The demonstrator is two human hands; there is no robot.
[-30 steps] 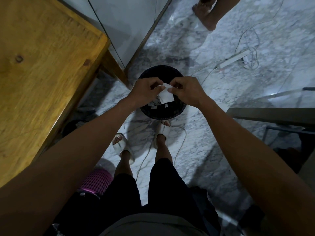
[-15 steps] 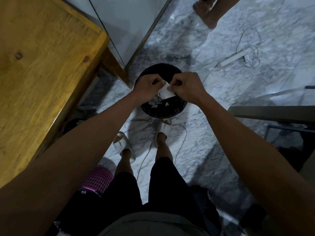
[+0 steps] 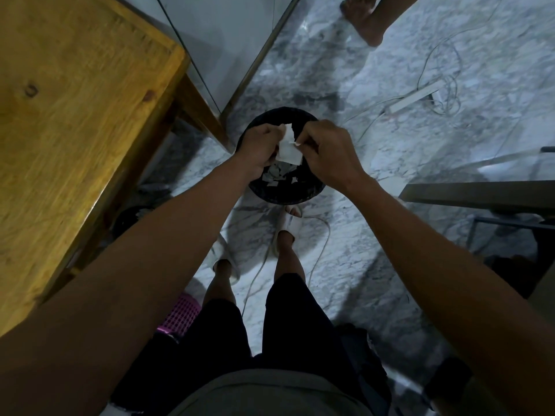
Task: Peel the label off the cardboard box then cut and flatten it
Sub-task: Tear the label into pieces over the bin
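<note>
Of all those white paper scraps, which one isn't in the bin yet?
The large white scrap pinched between the left hand and right hand, above the black bin. The smaller scraps already lie inside.

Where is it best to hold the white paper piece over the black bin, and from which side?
Pinch the paper piece at its upper edge, one hand from each side, as the left hand and right hand do now. It is thin and hangs loose over the bin, so only an edge gives a grip.
</note>
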